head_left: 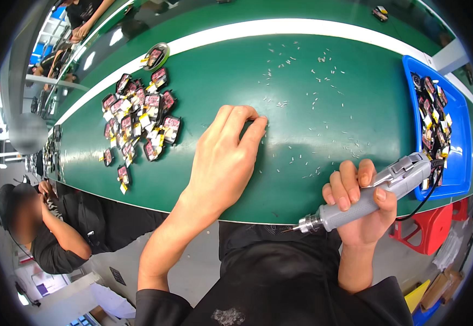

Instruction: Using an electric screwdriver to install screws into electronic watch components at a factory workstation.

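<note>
My left hand (pixel 223 155) is low over the green table (pixel 204 76), thumb and forefinger pinched together. Whatever is between those fingertips is too small or hidden to make out. Tiny silver screws (pixel 282 104) lie scattered on the tabletop around and beyond the fingertips. In my right hand (pixel 360 231) is a grey electric screwdriver (pixel 402 176), held near the table's front edge. Its bit points left and slightly down, touching nothing, and a black cord (pixel 421 204) runs from its back end.
Left of my hand lies a heap of small black units (pixel 152 103) with pink faces and white-yellow tabs. A round dish (pixel 163 50) is behind it. At right, a blue tray (pixel 461 141) holds similar units. A red stool (pixel 431 231) stands below; another person (pixel 65 239) sits at left.
</note>
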Demonstrator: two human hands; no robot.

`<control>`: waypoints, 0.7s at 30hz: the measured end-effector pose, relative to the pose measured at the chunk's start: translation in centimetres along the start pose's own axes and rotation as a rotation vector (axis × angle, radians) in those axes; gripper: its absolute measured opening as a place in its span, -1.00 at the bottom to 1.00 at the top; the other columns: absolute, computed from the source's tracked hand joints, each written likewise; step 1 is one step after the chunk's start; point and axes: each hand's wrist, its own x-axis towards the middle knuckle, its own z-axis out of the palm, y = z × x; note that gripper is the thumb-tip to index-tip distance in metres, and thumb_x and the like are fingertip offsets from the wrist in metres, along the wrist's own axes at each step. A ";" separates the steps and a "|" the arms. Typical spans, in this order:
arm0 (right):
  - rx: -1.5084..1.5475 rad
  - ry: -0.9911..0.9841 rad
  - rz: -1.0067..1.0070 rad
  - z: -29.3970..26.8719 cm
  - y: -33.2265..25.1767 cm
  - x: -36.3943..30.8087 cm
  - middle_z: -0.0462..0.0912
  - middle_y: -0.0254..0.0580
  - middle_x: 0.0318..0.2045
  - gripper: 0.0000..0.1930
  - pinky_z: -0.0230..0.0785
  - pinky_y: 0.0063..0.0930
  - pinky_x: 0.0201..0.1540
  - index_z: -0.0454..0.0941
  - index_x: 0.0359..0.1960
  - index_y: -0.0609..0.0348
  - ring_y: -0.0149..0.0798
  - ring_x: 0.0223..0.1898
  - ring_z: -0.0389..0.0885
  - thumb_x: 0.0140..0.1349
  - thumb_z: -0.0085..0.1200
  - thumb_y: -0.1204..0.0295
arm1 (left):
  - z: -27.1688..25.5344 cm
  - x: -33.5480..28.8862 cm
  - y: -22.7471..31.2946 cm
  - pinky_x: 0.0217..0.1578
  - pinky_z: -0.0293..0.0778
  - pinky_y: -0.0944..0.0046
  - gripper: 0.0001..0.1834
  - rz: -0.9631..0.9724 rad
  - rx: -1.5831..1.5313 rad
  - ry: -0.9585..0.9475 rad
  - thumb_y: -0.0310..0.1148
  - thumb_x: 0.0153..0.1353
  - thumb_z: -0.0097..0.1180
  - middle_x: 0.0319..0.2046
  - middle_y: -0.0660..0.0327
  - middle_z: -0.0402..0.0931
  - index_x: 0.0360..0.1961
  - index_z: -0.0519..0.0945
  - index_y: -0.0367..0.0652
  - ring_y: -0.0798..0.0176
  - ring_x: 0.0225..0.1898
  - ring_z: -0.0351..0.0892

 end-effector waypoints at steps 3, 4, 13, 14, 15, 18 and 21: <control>-0.005 0.030 0.007 -0.3 -0.1 -0.1 0.40 -0.21 -0.44 -0.75 0.27 -0.29 -0.18 0.41 -0.26 0.12 -0.24 -0.37 0.45 0.12 0.02 0.25 | 0.3 0.6 0.0 -0.42 0.48 0.20 -0.71 0.056 0.050 -0.034 -0.70 -0.08 0.23 -0.31 0.15 0.49 -0.26 0.56 -0.30 0.12 -0.34 0.50; -0.018 0.039 0.006 -0.3 -0.1 -0.2 0.40 -0.21 -0.44 -0.75 0.27 -0.29 -0.18 0.41 -0.26 0.12 -0.24 -0.37 0.45 0.12 0.02 0.25 | 0.3 0.7 0.0 -0.43 0.48 0.20 -0.69 0.074 0.073 -0.046 -0.70 -0.10 0.23 -0.31 0.16 0.49 -0.25 0.56 -0.31 0.12 -0.34 0.51; 0.007 0.047 -0.009 -0.1 -0.2 -0.4 0.38 -0.23 -0.50 -0.78 0.22 -0.33 -0.29 0.40 -0.26 0.12 -0.26 -0.45 0.40 0.11 0.02 0.31 | -2.5 -0.9 -0.4 -0.48 0.30 0.14 -0.83 -0.118 -0.114 0.014 -0.70 -0.06 0.01 -0.49 0.06 0.35 -0.41 0.35 -0.31 0.03 -0.51 0.37; 0.002 0.026 -0.013 0.0 -0.2 -0.4 0.38 -0.23 -0.50 -0.78 0.22 -0.33 -0.29 0.40 -0.26 0.12 -0.26 -0.45 0.40 0.11 0.02 0.31 | -3.2 -1.6 -0.1 -0.54 0.27 0.13 -0.85 -0.165 -0.171 0.026 -0.69 -0.08 0.01 -0.53 0.07 0.32 -0.45 0.34 -0.31 0.02 -0.54 0.34; -0.004 0.052 -0.006 0.1 -0.3 -0.4 0.38 -0.23 -0.51 -0.78 0.22 -0.33 -0.30 0.40 -0.27 0.13 -0.26 -0.47 0.40 0.11 0.02 0.31 | -3.7 -2.3 0.2 -0.55 0.29 0.14 -0.86 -0.196 -0.192 0.039 -0.69 -0.06 0.01 -0.54 0.08 0.33 -0.45 0.35 -0.31 0.03 -0.56 0.35; -0.033 0.069 -0.013 0.5 -0.4 -0.3 0.37 -0.23 -0.54 -0.78 0.21 -0.34 -0.32 0.39 -0.28 0.15 -0.28 -0.50 0.38 0.09 0.01 0.31 | -4.2 -4.1 1.5 -0.48 0.40 0.24 -0.94 -0.272 -0.238 0.108 -0.66 0.07 -0.03 -0.55 0.05 0.45 -0.43 0.39 -0.31 0.08 -0.56 0.46; -0.042 0.122 -0.029 1.3 -0.5 -0.2 0.35 -0.26 -0.56 -0.79 0.18 -0.39 -0.35 0.39 -0.30 0.15 -0.32 -0.53 0.35 0.08 0.02 0.32 | -4.2 -5.4 2.4 -0.47 0.49 0.34 -0.90 -0.289 -0.299 0.205 -0.73 0.09 0.03 -0.44 0.00 0.59 -0.37 0.53 -0.39 0.15 -0.49 0.58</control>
